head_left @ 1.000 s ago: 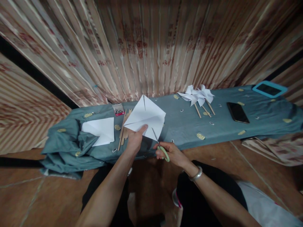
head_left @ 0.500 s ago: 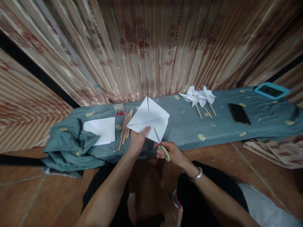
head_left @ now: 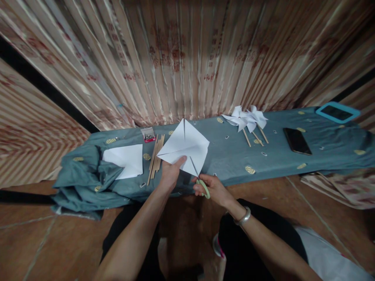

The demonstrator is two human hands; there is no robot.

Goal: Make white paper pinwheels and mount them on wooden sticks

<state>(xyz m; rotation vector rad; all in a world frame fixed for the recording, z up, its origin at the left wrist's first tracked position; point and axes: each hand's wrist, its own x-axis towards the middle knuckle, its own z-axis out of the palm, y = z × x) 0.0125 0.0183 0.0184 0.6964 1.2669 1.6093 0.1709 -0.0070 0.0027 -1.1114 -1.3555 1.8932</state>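
Observation:
My left hand is closed on the lower left edge of a white paper square, thumb on top. The square is turned corner-up, with slits running inward from its corners. My right hand grips scissors with light green handles. Their blades lie at the paper's lower corner, along a slit there; how far apart they are I cannot make out. To the left of the paper lie several thin wooden sticks.
A cloth-covered table runs across. On it are white paper sheets, a small red box of metal pins, paper pinwheels on sticks, a dark phone and a blue-framed tablet. A curtain hangs behind.
Almost nothing differs. Both hands, the paper and the scissors keep nearly the same place, and the view has shifted very slightly.

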